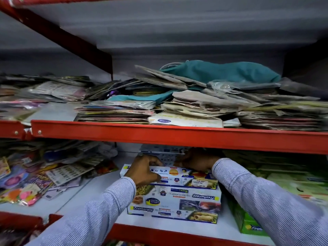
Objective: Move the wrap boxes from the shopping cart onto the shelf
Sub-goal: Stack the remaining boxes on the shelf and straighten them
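A stack of white and blue Freshwrapp wrap boxes (174,205) stands on the lower white shelf (79,197). Both hands reach under the red beam onto the top box (184,176) of the stack. My left hand (144,172) grips its left end with fingers curled over the upper edge. My right hand (197,161) holds its far right part, partly in shadow. More white boxes (163,152) lie further back behind the stack. The shopping cart is not in view.
The red beam (177,135) of the upper shelf hangs just above my hands. Green boxes (248,222) stand right of the stack. Loose colourful packets (35,178) lie on the left. The upper shelf holds piles of flat packets and a teal cloth bag (221,71).
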### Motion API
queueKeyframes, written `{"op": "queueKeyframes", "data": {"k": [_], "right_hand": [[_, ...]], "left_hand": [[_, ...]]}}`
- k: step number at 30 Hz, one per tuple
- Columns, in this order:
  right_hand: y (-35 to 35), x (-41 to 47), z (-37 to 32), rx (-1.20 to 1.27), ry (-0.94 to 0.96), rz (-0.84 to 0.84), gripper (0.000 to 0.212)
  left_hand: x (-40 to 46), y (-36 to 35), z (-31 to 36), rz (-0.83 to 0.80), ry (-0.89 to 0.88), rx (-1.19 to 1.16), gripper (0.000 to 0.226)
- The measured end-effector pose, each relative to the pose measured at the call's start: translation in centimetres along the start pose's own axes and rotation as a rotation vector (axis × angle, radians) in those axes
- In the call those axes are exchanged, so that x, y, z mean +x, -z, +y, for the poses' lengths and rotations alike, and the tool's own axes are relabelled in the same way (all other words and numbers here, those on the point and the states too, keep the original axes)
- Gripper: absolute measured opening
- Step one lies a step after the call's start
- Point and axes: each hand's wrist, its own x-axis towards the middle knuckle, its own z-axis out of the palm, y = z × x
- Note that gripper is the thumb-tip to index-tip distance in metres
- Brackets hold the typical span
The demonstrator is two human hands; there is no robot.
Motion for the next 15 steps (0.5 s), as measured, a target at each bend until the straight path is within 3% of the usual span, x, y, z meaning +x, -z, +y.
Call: {"op": "queueKeyframes", "data": {"k": [6,15], "right_hand": [[-2.0,-1.4,1.0,-0.031,0.102,0.058,0.039],[-4.0,-2.8,2.1,0.008,0.132,0.246,0.037]], "left_hand": [[-1.4,-1.1,-0.6,0.171,-0.135,0.224,0.047],[-2.0,-2.1,-1.3,0.161,-0.223,0.221,0.047]]}}
